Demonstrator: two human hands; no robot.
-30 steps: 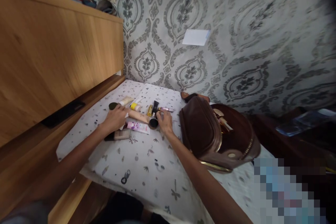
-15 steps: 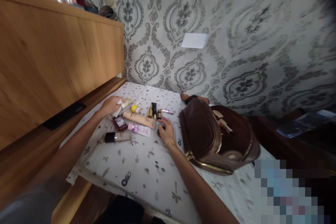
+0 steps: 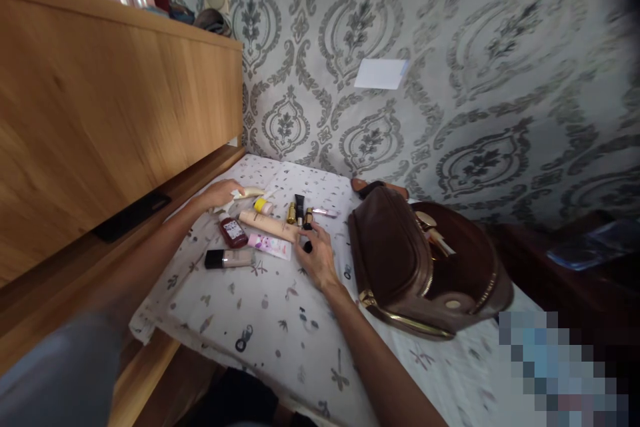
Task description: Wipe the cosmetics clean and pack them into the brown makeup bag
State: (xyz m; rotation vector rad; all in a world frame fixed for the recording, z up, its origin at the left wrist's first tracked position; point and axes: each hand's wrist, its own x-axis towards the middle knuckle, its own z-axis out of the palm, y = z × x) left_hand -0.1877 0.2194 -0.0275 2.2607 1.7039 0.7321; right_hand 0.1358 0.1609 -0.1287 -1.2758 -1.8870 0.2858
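My left hand (image 3: 223,193) is closed on a crumpled white tissue (image 3: 225,208), beside a cream tube (image 3: 250,193). My right hand (image 3: 317,255) has its fingers curled round a small dark round item (image 3: 308,247), near the end of a beige tube (image 3: 270,225). Between the hands lie a dark red bottle (image 3: 233,232), a pink tube (image 3: 270,246), a yellow-capped bottle (image 3: 263,205), a gold bottle (image 3: 291,213), a black tube (image 3: 299,208) and a small gold-and-black item (image 3: 309,216). A foundation bottle (image 3: 230,258) with a black cap lies nearest me.
A brown handbag (image 3: 395,253) stands open at the right on the patterned cloth (image 3: 270,320). Behind it lies a brown strap (image 3: 380,186). A wooden cabinet (image 3: 120,93) borders the left side, and the patterned wall (image 3: 310,113) rises behind.
The view has shifted slightly, moving the scene right. My left hand has moved a little, showing more of the cream tube. My right hand's fingers have shifted around the dark item.
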